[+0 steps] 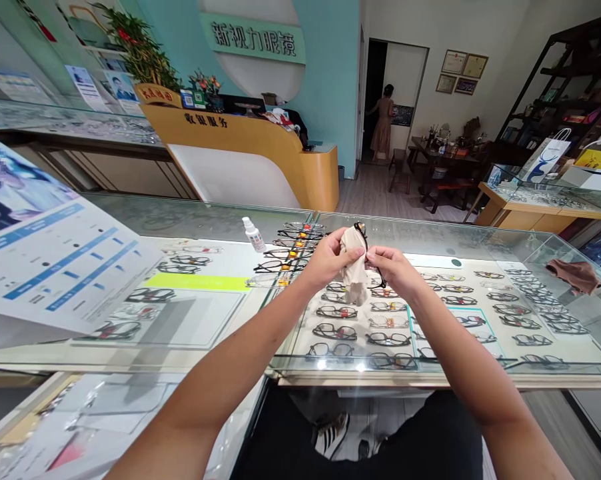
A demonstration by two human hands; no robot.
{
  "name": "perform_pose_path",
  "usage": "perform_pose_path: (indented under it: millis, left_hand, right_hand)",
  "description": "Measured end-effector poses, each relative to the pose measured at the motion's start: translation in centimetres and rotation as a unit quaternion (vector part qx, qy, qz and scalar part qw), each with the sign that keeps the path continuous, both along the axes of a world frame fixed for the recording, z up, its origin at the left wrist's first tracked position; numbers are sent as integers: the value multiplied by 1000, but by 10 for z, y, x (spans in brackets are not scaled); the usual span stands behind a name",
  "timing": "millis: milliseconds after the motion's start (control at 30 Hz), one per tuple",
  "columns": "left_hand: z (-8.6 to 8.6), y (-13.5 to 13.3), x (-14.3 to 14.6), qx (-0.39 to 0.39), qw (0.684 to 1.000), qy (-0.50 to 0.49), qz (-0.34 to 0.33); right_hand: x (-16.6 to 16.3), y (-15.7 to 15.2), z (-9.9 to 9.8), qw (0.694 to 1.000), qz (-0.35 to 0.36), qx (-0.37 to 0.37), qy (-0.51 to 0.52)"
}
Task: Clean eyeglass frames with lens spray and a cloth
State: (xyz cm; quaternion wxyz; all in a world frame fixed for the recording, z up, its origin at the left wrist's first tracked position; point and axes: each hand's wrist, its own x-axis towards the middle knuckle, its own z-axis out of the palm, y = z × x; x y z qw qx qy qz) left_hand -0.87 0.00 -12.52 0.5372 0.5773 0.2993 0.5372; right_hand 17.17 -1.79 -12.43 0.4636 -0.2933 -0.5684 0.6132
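Above the glass display case, my left hand (333, 257) is closed on a beige cleaning cloth (354, 270), which is folded around part of a pair of dark-framed glasses (361, 232). Pinched by its frame, the same pair is held in my right hand (393, 267), close against the cloth. Part of the glasses is hidden by the cloth and fingers. Left of my hands, a row of glasses (293, 253) with orange tags lies on the glass top. A small white spray bottle (253, 235) stands beside that row.
Rows of glasses (335, 331) fill the display case (290, 381) beneath my arms. A large printed card (55, 253) stands at the left. Brown cloth (575, 275) lies at the far right. Beyond are a wooden counter (240, 143) and a person (383, 123) near a doorway.
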Motion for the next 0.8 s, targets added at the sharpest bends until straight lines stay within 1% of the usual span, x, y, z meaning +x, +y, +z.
perform_pose_path:
  millis: [167, 233, 300, 367, 500, 667, 800]
  left_hand:
    - [-5, -3, 10, 25, 993, -30, 113]
    - [-7, -2, 11, 25, 989, -51, 134]
    - [-9, 2, 10, 7, 991, -67, 113]
    - [-11, 7, 8, -21, 994, -83, 68]
    - [-14, 15, 5, -63, 990, -126, 8]
    - [-15, 16, 3, -110, 981, -161, -19]
    - [-14, 15, 3, -139, 974, -179, -16]
  right_hand:
    - [-12, -5, -7, 1000, -2, 1, -15]
    - [-13, -6, -7, 1000, -1, 3, -18]
    - [-11, -4, -5, 1000, -6, 8, -6]
    - [-6, -1, -2, 999, -20, 3, 25]
    - [7, 8, 1, 993, -58, -35, 99]
    - [18, 16, 0, 984, -85, -56, 148]
    - [23, 20, 0, 984, -95, -37, 147]
